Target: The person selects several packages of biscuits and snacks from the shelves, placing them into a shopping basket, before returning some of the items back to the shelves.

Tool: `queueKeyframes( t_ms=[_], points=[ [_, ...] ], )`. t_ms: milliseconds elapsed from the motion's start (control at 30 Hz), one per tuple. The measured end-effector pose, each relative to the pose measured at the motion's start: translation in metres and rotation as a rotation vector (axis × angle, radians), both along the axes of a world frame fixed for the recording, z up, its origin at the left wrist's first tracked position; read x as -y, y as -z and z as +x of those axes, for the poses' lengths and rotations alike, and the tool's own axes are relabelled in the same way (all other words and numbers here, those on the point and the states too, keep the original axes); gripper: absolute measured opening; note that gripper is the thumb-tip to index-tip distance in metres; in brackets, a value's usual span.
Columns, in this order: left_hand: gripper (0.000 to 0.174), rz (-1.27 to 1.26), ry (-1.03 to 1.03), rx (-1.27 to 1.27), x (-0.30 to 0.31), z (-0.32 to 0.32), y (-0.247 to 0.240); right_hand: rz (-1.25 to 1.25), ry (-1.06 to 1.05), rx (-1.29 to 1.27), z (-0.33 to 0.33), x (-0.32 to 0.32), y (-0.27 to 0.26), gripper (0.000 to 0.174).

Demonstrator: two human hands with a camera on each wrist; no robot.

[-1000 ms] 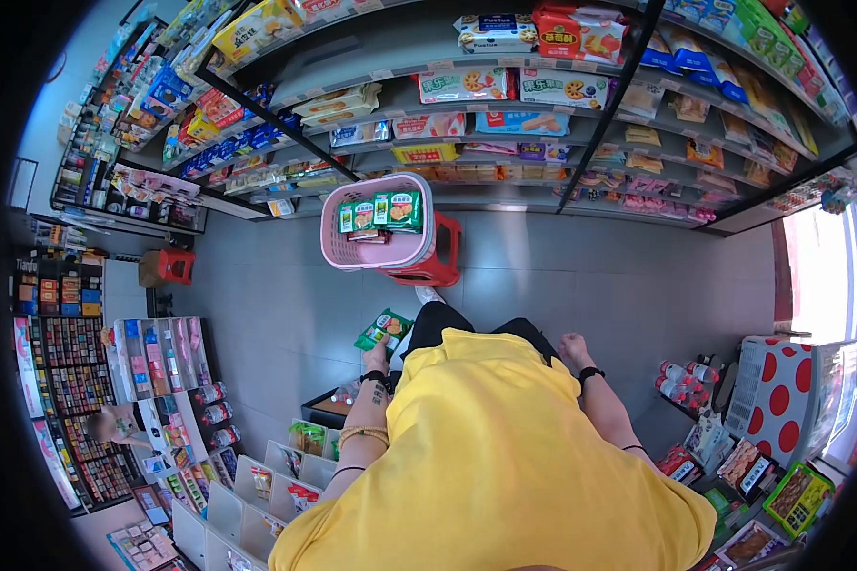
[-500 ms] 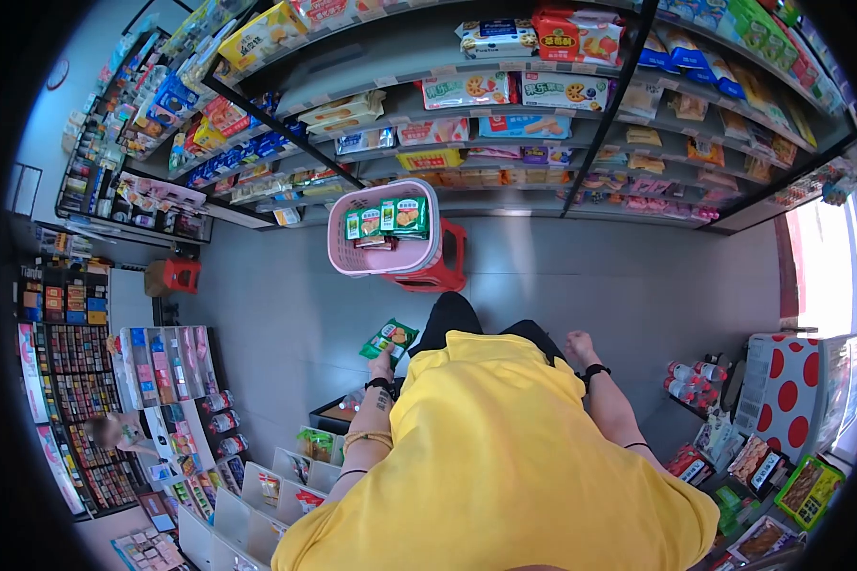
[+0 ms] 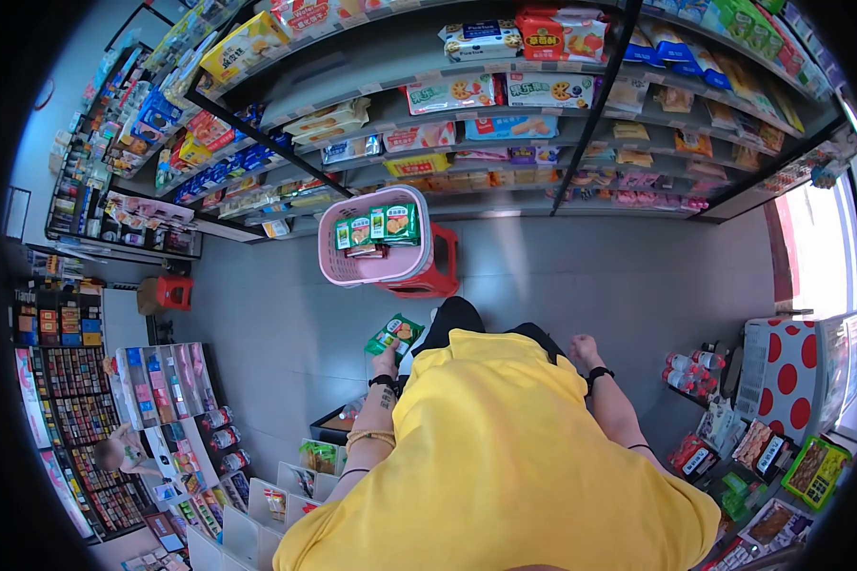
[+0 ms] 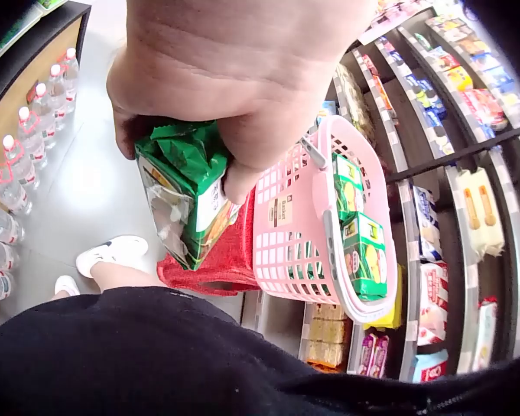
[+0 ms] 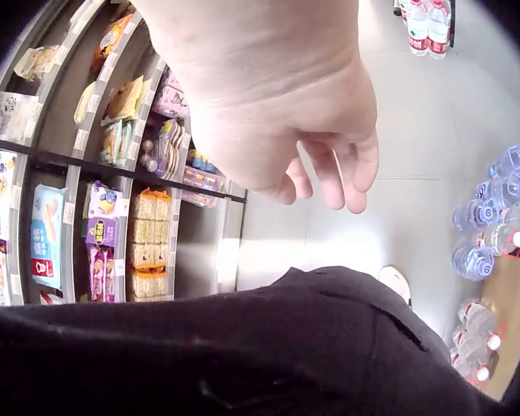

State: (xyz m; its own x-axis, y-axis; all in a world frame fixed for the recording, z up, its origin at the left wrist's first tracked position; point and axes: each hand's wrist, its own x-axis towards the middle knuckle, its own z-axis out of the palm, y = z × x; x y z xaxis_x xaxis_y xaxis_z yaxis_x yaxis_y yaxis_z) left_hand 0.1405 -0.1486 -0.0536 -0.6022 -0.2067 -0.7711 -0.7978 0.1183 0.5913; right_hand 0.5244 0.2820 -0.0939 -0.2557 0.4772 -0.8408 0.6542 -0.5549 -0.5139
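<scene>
My left hand (image 3: 385, 364) grips a green snack pack (image 3: 395, 333) low beside the left leg. In the left wrist view the fingers and thumb of the left hand (image 4: 234, 78) pinch the crumpled top of the green pack (image 4: 187, 195). A pink basket (image 3: 328, 238) stands on a red stool (image 3: 440, 271), with green packs (image 3: 395, 223) lying inside over some darker red ones. My right hand (image 3: 584, 349) hangs by the right leg, holding nothing; the right wrist view shows the hand (image 5: 286, 121) with loosely bent fingers.
Snack shelves (image 3: 352, 81) run across the far side. A dividered display (image 3: 243, 538) is at the lower left, and bottles (image 3: 695, 373) and a red-dotted cabinet (image 3: 781, 376) are at the right. Another person (image 3: 119, 452) is at the far left.
The head view has shifted slightly. The left hand and its green pack hang a little nearer the left leg than a second ago; the grip is unchanged, and the right hand remains empty.
</scene>
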Motion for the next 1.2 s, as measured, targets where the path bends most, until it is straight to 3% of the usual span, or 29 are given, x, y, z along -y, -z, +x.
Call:
queueKeyframes(
  t_ms=[367,667,867,967,1200],
  points=[
    [0.044,-0.093,-0.032,0.01,-0.006,0.016,-0.014,-0.055,0.075,-0.104,0.003,-0.003,0.025,0.012],
    [0.034,-0.008,-0.065,0.007,-0.001,0.022,-0.02,-0.05,0.064,-0.095,0.004,-0.001,0.022,0.013],
    [0.037,-0.018,-0.072,-0.013,0.014,0.019,-0.007,-0.041,0.011,-0.035,0.0,0.008,0.012,0.014],
    [0.038,-0.014,-0.115,0.031,0.028,0.024,0.005,-0.009,-0.096,-0.018,-0.002,0.001,0.043,0.017],
    [0.039,-0.109,-0.176,0.122,0.069,0.04,0.016,0.066,-0.14,-0.064,-0.047,-0.012,-0.007,0.02]
  ],
)
